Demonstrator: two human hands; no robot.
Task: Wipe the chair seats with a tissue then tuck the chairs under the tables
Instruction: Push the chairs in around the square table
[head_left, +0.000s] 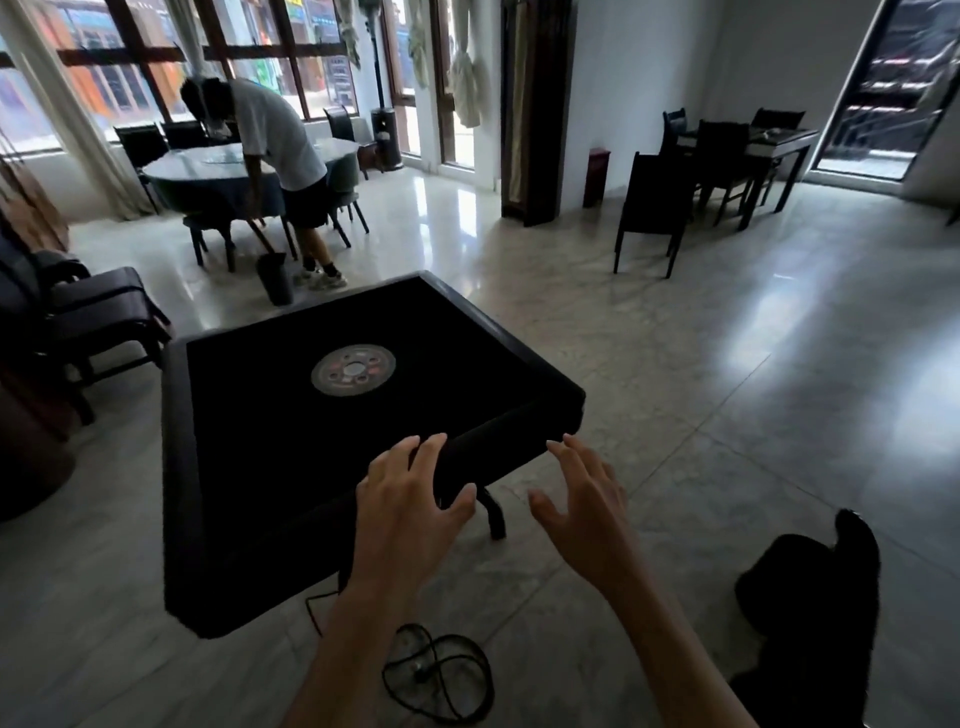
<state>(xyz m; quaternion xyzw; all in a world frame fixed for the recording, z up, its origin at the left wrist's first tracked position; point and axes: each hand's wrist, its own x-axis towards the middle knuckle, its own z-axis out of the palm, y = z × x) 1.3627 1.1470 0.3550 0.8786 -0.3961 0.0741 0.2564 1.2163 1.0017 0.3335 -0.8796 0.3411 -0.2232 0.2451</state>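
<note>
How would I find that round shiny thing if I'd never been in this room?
Look for the black square table nearest the camera, where the left hand grips the edge. In the middle of its top sits a round silvery disc, the only pale thing on it.

A pale, glossy tiled floor (675, 364) is lit by daylight from tall dark-framed windows (130, 67) far left. White walls (649, 67) are seen far right, and a black cable (441, 670) is coiled on the near floor.
</note>
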